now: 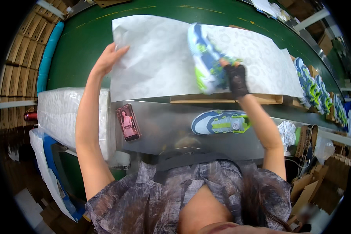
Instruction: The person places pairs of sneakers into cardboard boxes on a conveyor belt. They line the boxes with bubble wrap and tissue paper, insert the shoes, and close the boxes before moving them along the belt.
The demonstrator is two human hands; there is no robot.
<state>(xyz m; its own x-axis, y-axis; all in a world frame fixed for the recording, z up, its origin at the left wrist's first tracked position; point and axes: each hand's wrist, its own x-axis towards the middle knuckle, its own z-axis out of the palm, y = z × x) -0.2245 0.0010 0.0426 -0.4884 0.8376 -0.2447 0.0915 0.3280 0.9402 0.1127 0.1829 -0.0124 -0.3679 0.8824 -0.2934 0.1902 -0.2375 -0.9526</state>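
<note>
My left hand [110, 59] pinches the left edge of a large sheet of white patterned wrapping paper [156, 58], thumb on top. The paper stretches to the right over a shallow cardboard box [226, 99], whose near edge shows beneath it. In my right hand [236, 78], in a dark fingerless glove, is a blue, white and lime-green sneaker [208, 58], tilted over the paper and slightly blurred. Its fingers close around the sneaker's side. A matching sneaker [222, 122] lies nearer to me on the metal ledge, toe to the left.
A phone [128, 122] with a lit screen lies on the metal ledge [163, 113]. Left of it stands a plastic-wrapped white stack [74, 117]. Several more sneakers [314, 87] line the green belt [85, 35] at right. Cardboard boxes [25, 50] are stacked far left.
</note>
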